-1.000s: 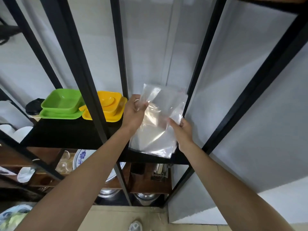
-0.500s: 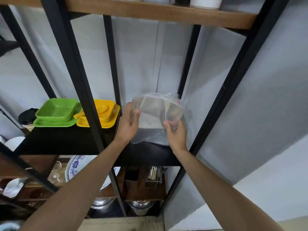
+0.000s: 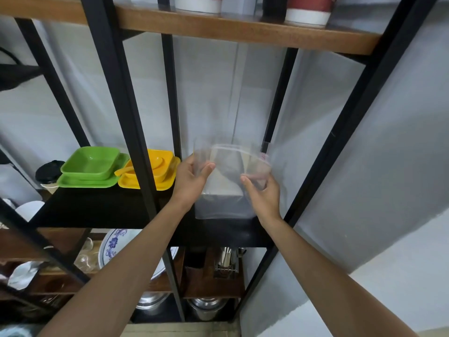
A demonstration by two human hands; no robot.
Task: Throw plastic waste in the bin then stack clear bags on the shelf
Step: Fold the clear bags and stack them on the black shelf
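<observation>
Seen from the camera on your head, both of your bare arms reach forward and up into a black metal rack. Your left hand (image 3: 192, 181) grips the left edge of the clear bags (image 3: 228, 181), thumb stretched across the front of the plastic. Your right hand (image 3: 263, 194) pinches their right side, thumb in front and fingers curled behind. Your hands are apart, with the bags spanning the gap between them.

The bags are see-through, with a thin zip strip along the top, and their upper part looks blurred. They stand nearly upright, and their bottom edge sits at or just above the black shelf (image 3: 97, 207) below your hands; whether it touches I cannot tell.

Just left of your left hand, behind a black upright post (image 3: 121, 105), a yellow dish (image 3: 150, 173) holding a yellow spoon (image 3: 136, 167) sits on a yellow tray. Further left, a green dish (image 3: 91, 162) sits on a green tray, and beyond that stands a cup with a black lid (image 3: 48, 170).

Above your hands runs a wooden shelf (image 3: 243, 26) carrying red and white cups (image 3: 307, 8).

Below your forearms, a lower shelf holds a white plate with a blue pattern (image 3: 114, 246) under your left arm, and a metal holder (image 3: 226, 262) between your arms. Metal pots (image 3: 206, 310) sit on the level beneath that. A grey wall (image 3: 388, 154) lies to the right of your right hand.
</observation>
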